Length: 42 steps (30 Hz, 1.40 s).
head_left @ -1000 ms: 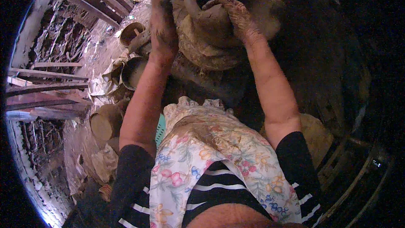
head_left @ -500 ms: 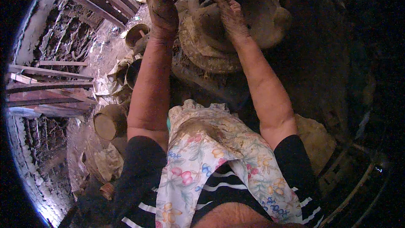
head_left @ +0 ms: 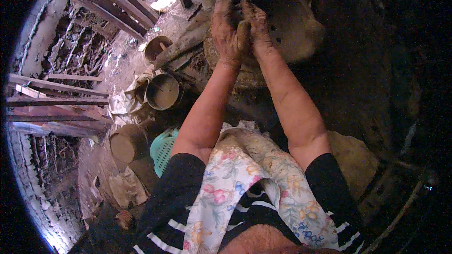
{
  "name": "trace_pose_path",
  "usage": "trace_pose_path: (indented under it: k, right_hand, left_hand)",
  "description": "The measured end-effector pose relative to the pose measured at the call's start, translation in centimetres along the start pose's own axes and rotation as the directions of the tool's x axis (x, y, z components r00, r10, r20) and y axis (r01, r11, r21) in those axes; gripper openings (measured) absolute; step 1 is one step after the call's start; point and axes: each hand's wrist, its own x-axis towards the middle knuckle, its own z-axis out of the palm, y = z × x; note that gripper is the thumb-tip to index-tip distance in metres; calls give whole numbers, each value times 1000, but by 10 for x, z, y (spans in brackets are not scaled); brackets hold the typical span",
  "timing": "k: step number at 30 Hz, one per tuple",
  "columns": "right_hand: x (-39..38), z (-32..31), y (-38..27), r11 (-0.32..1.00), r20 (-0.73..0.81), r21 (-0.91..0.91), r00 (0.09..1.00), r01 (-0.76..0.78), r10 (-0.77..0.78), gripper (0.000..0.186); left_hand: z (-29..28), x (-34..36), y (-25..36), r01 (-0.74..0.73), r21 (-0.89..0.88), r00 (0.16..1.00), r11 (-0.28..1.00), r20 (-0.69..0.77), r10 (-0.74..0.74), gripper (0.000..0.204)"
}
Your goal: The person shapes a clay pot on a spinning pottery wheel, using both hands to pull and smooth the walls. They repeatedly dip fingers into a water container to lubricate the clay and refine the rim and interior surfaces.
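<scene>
My left hand (head_left: 225, 30) and my right hand (head_left: 256, 26) meet palm to palm over a large round clay vessel (head_left: 301, 37). Pressed between them is a short, thick, yellow-brown lump of clay (head_left: 243, 35), its lower end showing by the heels of the palms. Fingers of the left hand are smeared by motion; those of the right point away from me. The vessel has a wide dark opening and a few small holes in its surface. Both hands are coated with clay.
At left stand a dark bucket of murky liquid (head_left: 163, 92), a smaller container (head_left: 157, 48) and a clay-coloured pot (head_left: 128, 144). A green plastic basket (head_left: 162, 153) is beside my left arm. Wooden planks (head_left: 61, 101) edge the left side. A floral apron (head_left: 221, 174) covers my lap.
My left hand has come from the far left to the right, against my right hand. The right hand has shifted from the vessel's rim and turned. The green basket and bucket are uncovered.
</scene>
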Motion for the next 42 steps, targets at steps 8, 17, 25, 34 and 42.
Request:
trace_pose_path:
  k: [8,17,25,34,42]
  right_hand:
    - [-26,10,-41,985,-92,134,989,-105,118,60]
    - [-37,10,-15,939,104,-200,959,280,-264,54]
    - [-34,-26,-19,687,332,-597,907,414,-259,54]
    - [-58,-35,-55,944,58,-326,998,48,-30,42]
    - [-80,-21,-66,695,-148,-719,978,-2,-150,33]
  left_hand:
    - [-50,36,-74,345,253,802,904,422,-424,40]
    - [-53,-5,-22,158,403,676,901,621,-396,41]
    - [-78,-120,16,415,256,140,873,930,-339,35]
    - [-145,-160,-16,353,630,-92,692,759,-644,28]
    - [-150,-189,-23,344,496,142,798,812,-566,30]
